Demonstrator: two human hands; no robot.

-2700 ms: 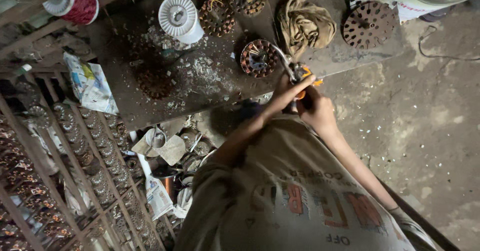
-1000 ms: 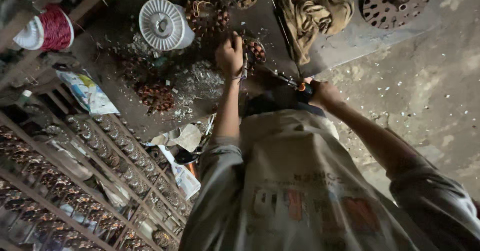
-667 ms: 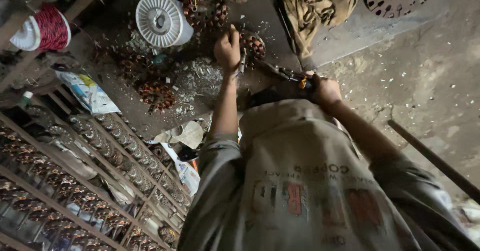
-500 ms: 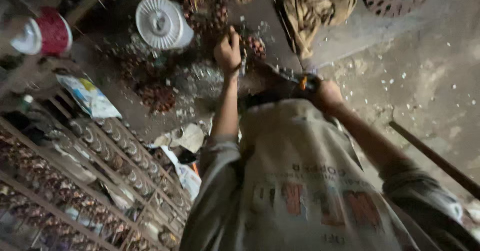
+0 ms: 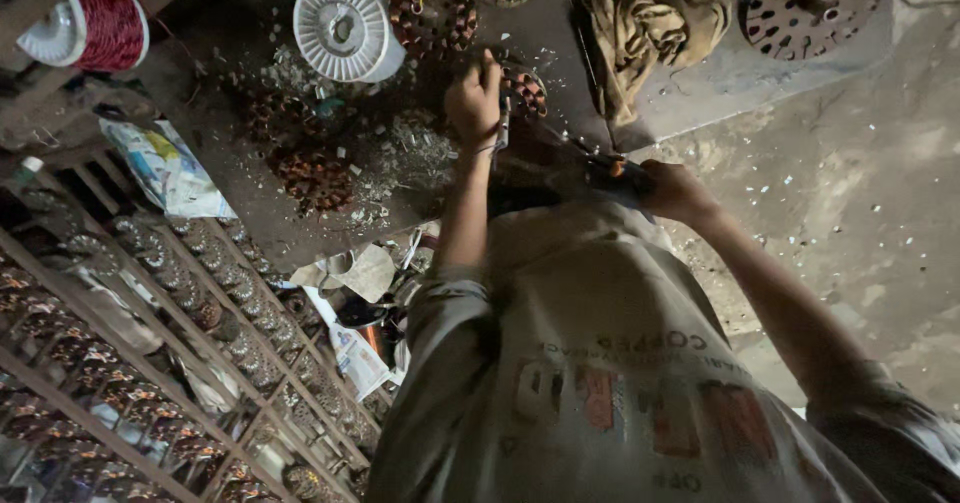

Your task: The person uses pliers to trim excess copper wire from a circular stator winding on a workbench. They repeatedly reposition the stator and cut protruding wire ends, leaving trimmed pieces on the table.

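Head view is looking down past the person's chest onto a cluttered worktop. Left hand is reaching straight out at twelve o'clock, forearm extended, fingers curling closed around a thin metal piece that is pointing back toward the body; its exact kind is too small to tell. Just beside that hand, at about two o'clock from it, a round motor winding of coppery coils is lying flat on the worktop, partly hidden behind the knuckles. Right hand is sitting lower and nearer the body, at four o'clock from the left one, fist clamping shut on an orange-handled tool whose dark shaft is angling up toward the winding.

Silvery wire scraps are lying scattered at eight o'clock from the left hand. Farther out, more round windings are resting among the scraps, and a white plastic spool is standing at ten o'clock. A crumpled tan cloth is lying at one o'clock, with a perforated round disc beyond it at two o'clock. A spool of red wire is sitting at the far upper left. Racks of stacked coils are filling the lower left, and a bare concrete floor is showing on the right.
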